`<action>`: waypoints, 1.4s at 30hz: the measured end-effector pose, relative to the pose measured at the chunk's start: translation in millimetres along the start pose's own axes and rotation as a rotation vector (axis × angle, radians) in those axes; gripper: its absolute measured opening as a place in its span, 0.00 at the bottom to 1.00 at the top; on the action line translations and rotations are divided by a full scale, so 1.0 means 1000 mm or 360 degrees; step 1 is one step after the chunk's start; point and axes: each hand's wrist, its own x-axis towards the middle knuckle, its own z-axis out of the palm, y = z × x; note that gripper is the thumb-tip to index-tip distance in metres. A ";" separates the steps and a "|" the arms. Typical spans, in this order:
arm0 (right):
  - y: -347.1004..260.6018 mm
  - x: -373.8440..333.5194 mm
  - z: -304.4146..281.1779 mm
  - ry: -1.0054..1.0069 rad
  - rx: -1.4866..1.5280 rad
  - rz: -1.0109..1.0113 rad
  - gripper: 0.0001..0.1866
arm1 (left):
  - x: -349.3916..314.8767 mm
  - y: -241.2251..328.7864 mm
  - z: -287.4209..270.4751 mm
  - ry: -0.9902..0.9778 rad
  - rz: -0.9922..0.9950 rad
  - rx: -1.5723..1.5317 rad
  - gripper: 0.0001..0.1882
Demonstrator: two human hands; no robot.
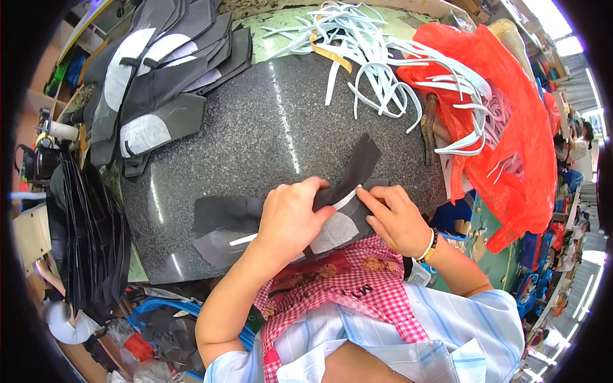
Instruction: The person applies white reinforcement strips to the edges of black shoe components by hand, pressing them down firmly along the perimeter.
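The person leans over a dark speckled stone slab (268, 121), both hands working at its near edge. The left hand (290, 220) lies knuckles-up on a dark cut piece (348, 185), its fingers curled over the piece's upper edge and pinching it against the slab. The right hand (396, 220) meets it from the other side, fingertips (367, 195) pressed on the same piece right where a thin white strip (345, 201) runs along the fold; thumb and forefinger look closed on that edge. The piece lies at the slab's near edge, just in front of the person's red checked apron (357, 281), with one dark tongue sticking up and away toward the middle of the slab. A pale grey lining shows on its underside between the two hands. More dark cut shapes (223, 226) lie flat to the left of the left hand, touching the worked piece.

At the far left of the slab sits a stack of dark and grey-white pieces (159, 83), fanned out. At the far edge a tangle of white strips (377, 57) spills onto a red plastic bag (511, 140) on the right. A beaded bracelet (431, 246) circles the right wrist.
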 end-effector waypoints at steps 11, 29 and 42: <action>0.036 0.016 -0.025 -0.0019 0.1616 0.0920 0.25 | -0.030 -0.004 0.041 0.0367 0.1083 0.1152 0.20; 0.009 0.036 0.005 -0.0272 0.0610 -0.0280 0.33 | -0.039 0.005 0.028 0.0137 0.0940 0.1311 0.18; -0.051 0.058 0.023 -0.0320 0.0720 -0.0330 0.19 | -0.101 -0.041 -0.022 0.0698 0.0636 0.1019 0.14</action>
